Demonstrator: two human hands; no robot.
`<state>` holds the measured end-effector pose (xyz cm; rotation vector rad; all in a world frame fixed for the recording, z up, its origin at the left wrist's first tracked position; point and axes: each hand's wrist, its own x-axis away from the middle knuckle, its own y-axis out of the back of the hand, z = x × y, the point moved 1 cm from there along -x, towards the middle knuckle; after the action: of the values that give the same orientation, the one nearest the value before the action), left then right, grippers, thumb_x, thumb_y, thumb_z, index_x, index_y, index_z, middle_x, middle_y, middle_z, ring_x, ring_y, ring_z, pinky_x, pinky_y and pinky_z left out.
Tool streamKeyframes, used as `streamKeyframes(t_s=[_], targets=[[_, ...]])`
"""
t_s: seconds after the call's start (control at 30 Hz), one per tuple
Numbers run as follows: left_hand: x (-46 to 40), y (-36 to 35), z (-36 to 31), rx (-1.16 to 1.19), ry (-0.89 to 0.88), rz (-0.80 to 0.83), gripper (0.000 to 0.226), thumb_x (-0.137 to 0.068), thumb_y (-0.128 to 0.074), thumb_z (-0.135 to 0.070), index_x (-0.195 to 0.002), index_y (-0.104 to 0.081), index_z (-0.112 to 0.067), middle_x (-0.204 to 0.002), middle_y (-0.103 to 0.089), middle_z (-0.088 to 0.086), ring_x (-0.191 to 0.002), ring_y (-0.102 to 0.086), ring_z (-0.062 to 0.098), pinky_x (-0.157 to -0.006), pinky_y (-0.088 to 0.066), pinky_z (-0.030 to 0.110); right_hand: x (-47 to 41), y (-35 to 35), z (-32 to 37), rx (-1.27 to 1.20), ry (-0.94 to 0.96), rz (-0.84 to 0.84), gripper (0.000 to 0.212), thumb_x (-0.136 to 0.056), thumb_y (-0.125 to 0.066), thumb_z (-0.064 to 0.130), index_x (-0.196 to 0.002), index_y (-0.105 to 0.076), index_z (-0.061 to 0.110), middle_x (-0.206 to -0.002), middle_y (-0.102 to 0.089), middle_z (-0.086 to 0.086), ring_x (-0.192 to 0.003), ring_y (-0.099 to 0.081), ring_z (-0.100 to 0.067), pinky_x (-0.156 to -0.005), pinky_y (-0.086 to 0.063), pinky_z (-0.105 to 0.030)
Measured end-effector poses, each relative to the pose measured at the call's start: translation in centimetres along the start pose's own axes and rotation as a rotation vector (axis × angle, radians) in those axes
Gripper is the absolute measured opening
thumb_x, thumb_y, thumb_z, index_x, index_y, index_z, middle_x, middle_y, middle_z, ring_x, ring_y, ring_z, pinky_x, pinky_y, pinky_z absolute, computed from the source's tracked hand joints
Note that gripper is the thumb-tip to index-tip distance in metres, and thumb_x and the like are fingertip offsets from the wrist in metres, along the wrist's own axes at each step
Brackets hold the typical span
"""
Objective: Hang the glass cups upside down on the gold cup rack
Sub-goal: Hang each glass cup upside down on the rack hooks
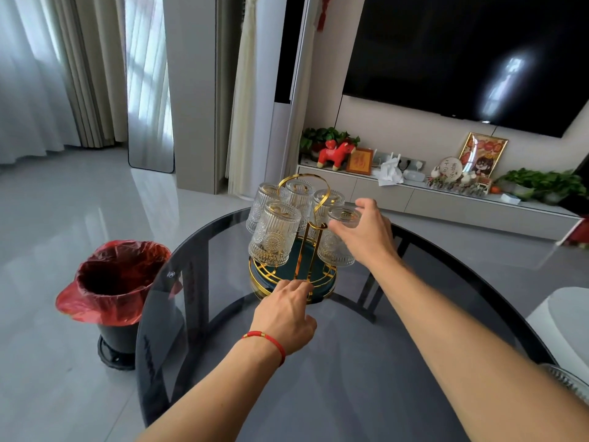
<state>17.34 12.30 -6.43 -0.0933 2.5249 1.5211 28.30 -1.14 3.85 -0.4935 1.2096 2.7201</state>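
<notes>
Left of the gold cup rack [294, 250], beyond the table's [318, 362] edge, stands a red-lined bin [113, 282]. Your left hand [285, 315] pinches the rack's near rim; your right hand [363, 232] wraps the rightmost glass cup [338, 239], hung mouth-down, long axis slightly tilted, beside four inverted cups [275, 234].

Bare tabletop [350, 362] nearside; hung glass cups [274, 232] crowding rack [291, 283].
</notes>
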Motion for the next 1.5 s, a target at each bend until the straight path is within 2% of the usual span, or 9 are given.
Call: streamKeyframes(t_s=[0.27, 0.4, 0.57, 0.67, 0.87, 1.03, 1.17, 1.37, 1.5], targets=[[0.4, -0.2, -0.5, -0.049, -0.012, -0.011, 0.055, -0.09, -0.064, -0.028, -0.142, -0.05, -0.018, -0.149, -0.051, 0.002, -0.136, -0.042, 0.023, -0.103, -0.049, 0.037, 2.4, 1.2, -0.6, 0.03, 0.078, 0.076, 0.076, -0.099, -0.065, 0.043, -0.158, -0.028, 0.013, -0.165, -0.039, -0.012, -0.149, -0.04, -0.03, -0.113, -0.037, -0.039], [0.9, -0.5, -1.4, -0.08, -0.004, -0.011, 0.052, -0.089, -0.065, -0.029, -0.138, -0.054, -0.015, -0.15, -0.05, 0.005, -0.14, -0.038, 0.026, -0.108, -0.046, 0.038, 7.0, 3.7, -3.8, 0.056, 0.116, 0.052, 0.059, -0.101, -0.063, 0.029, -0.152, -0.04, 0.012, -0.158, -0.047, -0.011, -0.145, -0.046, -0.028, -0.114, -0.038, -0.037], [2.0, -1.4, -4.4, -0.031, -0.112, -0.059, 0.057, -0.083, -0.066, -0.021, -0.139, -0.056, -0.016, -0.154, -0.048, 0.007, -0.147, -0.031, 0.029, -0.117, -0.036, 0.041, 15.0, 7.2, -9.6, 0.325, 0.109, 0.067, 0.041, -0.09, -0.069, 0.013, -0.131, -0.063, 0.009, -0.134, -0.063, -0.01, -0.126, -0.056, -0.033, -0.106, -0.045, -0.042], [2.6, -2.3, -6.7, 0.058, -0.19, -0.04, 0.057, -0.083, -0.065, -0.021, -0.139, -0.056, -0.018, -0.15, -0.053, 0.006, -0.145, -0.036, 0.026, -0.117, -0.034, 0.036, 16.9, 9.3, -11.4, 0.53, 0.092, 0.141, 0.04, -0.089, -0.067, 0.021, -0.128, -0.066, 0.013, -0.133, -0.063, -0.006, -0.132, -0.052, -0.029, -0.11, -0.038, -0.039], [3.8, -2.5, -8.6, 0.076, -0.273, -0.023, 0.051, -0.085, -0.064, -0.024, -0.136, -0.058, -0.022, -0.137, -0.062, 0.0, -0.134, -0.046, 0.021, -0.106, -0.046, 0.037, 17.3, 14.1, -12.7, 0.52, -0.009, -0.046, 0.041, -0.089, -0.068, 0.027, -0.129, -0.066, 0.018, -0.134, -0.065, -0.007, -0.127, -0.056, -0.033, -0.111, -0.039, -0.049], [4.4, -2.2, -8.6, 0.121, -0.212, 0.029, 0.049, -0.088, -0.065, -0.024, -0.136, -0.057, -0.024, -0.139, -0.061, 0.0, -0.134, -0.048, 0.021, -0.108, -0.043, 0.034, 17.8, 16.7, -14.7, 0.717, -0.389, 0.19, 0.068, -0.093, -0.055, 0.053, -0.154, -0.037, 0.029, -0.157, -0.039, -0.012, -0.142, -0.036, -0.039, -0.106, -0.039, -0.057], [4.6, -2.3, -9.5, 0.148, -0.208, 0.048, 0.046, -0.09, -0.064, -0.023, -0.136, -0.057, -0.025, -0.14, -0.061, -0.001, -0.134, -0.05, 0.02, -0.108, -0.043, 0.034, 17.7, 17.1, -15.3, 0.696, -0.448, 0.251, 0.07, -0.093, -0.061, 0.045, -0.155, -0.034, 0.025, -0.15, -0.045, -0.013, -0.137, -0.04, -0.04, -0.099, -0.046, -0.053], [4.6, -2.8, -10.5, 0.207, -0.211, 0.17, 0.04, -0.09, -0.062, -0.023, -0.13, -0.061, -0.024, -0.136, -0.062, -0.001, -0.127, -0.055, 0.019, -0.107, -0.048, 0.035, 17.4, 16.1, -13.9, 0.614, -0.272, 0.194, 0.064, -0.083, -0.069, 0.052, -0.14, -0.054, 0.027, -0.132, -0.062, -0.003, -0.124, -0.056, -0.032, -0.081, -0.044, -0.038], [4.3, -2.7, -10.6, 0.457, -0.059, 0.226, 0.035, -0.095, -0.061, -0.029, -0.13, -0.062, -0.025, -0.129, -0.066, -0.002, -0.117, -0.062, 0.014, -0.101, -0.053, 0.031, 17.3, 14.2, -12.5, 0.282, -0.198, 0.097, 0.045, -0.078, -0.076, 0.049, -0.118, -0.066, 0.031, -0.113, -0.066, 0.004, -0.105, -0.063, -0.022, -0.078, -0.046, -0.032]])
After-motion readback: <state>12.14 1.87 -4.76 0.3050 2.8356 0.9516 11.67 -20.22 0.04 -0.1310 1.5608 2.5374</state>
